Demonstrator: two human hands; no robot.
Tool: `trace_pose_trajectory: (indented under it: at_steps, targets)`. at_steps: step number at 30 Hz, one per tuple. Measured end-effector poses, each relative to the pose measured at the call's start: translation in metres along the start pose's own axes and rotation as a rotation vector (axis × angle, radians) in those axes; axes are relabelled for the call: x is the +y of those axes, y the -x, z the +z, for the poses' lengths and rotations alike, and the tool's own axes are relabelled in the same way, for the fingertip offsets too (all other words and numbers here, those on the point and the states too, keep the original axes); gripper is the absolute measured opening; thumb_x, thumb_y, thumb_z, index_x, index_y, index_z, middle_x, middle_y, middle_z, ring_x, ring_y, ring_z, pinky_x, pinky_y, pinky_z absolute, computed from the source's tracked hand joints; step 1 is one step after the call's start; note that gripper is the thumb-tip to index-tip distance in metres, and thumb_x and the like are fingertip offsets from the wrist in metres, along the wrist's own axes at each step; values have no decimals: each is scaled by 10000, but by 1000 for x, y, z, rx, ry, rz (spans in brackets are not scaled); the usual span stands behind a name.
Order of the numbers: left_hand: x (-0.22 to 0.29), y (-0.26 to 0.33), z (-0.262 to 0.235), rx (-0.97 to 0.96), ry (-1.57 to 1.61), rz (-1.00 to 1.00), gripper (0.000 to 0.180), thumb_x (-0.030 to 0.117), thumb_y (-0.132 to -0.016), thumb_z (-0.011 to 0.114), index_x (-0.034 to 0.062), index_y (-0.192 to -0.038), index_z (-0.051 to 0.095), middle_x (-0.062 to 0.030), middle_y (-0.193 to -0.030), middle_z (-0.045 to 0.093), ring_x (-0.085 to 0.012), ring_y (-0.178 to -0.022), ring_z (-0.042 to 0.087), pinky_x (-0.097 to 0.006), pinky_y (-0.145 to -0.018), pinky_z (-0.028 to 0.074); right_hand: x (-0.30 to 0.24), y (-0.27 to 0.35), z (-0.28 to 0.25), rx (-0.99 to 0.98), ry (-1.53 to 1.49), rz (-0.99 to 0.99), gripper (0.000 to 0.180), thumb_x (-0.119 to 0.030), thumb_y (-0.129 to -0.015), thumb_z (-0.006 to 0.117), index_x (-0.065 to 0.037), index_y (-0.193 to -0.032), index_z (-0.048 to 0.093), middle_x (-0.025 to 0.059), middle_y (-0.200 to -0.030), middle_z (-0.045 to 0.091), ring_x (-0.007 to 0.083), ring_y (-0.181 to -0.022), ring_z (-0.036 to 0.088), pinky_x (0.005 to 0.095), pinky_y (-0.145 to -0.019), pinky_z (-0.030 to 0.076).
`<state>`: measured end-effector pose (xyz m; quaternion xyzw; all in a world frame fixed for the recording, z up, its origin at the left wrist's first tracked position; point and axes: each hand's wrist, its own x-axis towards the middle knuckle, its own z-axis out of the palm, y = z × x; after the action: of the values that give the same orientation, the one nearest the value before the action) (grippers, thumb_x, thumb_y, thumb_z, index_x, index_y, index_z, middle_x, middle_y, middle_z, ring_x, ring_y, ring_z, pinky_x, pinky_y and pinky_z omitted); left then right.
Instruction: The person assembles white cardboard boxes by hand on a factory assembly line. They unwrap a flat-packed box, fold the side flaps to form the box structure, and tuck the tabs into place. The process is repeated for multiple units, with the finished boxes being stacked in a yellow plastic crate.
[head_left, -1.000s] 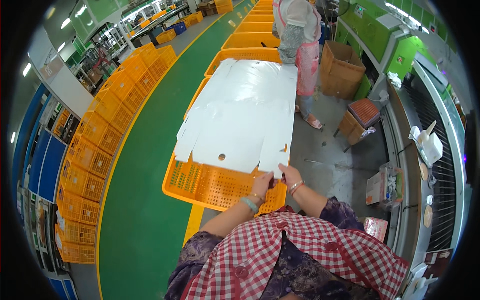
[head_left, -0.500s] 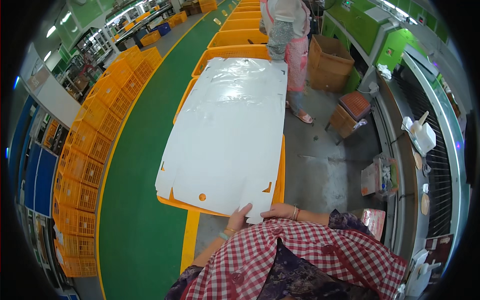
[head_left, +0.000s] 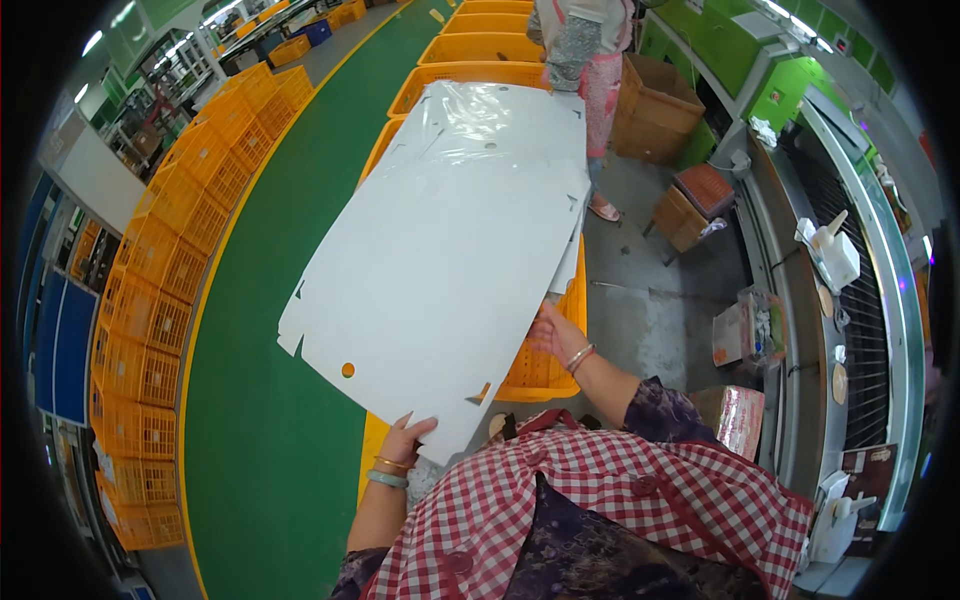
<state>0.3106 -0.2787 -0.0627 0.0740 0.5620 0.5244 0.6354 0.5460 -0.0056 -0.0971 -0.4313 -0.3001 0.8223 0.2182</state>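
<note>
Swung leftward since the earlier frame, the white sheet [head_left: 430,250] now lies slantwise over the orange basket [head_left: 540,375], its near-left corner jutting above the green floor [head_left: 260,400]. The left hand [head_left: 403,440] pinches the near edge; the right hand [head_left: 556,335] is at the right edge, whether gripping I cannot tell. Beyond, a co-worker [head_left: 575,60] stands beside more baskets [head_left: 480,47]

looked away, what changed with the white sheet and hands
The white sheet came nearer, its near end swinging left. The left hand still holds the near edge; the right hand let go there, moving to the right edge. The orange crates at left stayed put.
</note>
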Motion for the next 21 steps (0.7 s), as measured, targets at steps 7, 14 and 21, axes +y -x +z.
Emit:
trace_pose_trajectory:
  at_steps: [7, 14, 21]
  targets:
    - [-70, 134, -89, 283, -25, -69, 479, 26, -748, 693, -7, -1206, 559, -88, -1047, 648, -189, -919, 624, -311, -809, 497, 31, -26, 20, 1, -283, -103, 438, -390, -912, 565, -88, -1226, 512, 76, -1147, 614, 213, -1031, 588, 382, -885, 477]
    - [-76, 241, -57, 648, -13, 38, 640, -122, -681, 613, 54, -1291, 535, -114, -1108, 619, -204, -967, 615, -293, -793, 517, 54, 2, 53, -309, 48, -139, 306, -239, -910, 586, -55, -1154, 567, 42, -1021, 645, 150, -881, 631, 313, -744, 533]
    - [-86, 262, -44, 656, 47, 257, 658, -134, -641, 599, 26, -1277, 538, -146, -1193, 582, -235, -986, 608, -301, -851, 509, -21, 67, 106, -497, 55, -342, 306, -157, -920, 575, -42, -1203, 547, 35, -1076, 623, 149, -962, 599, 318, -831, 497]
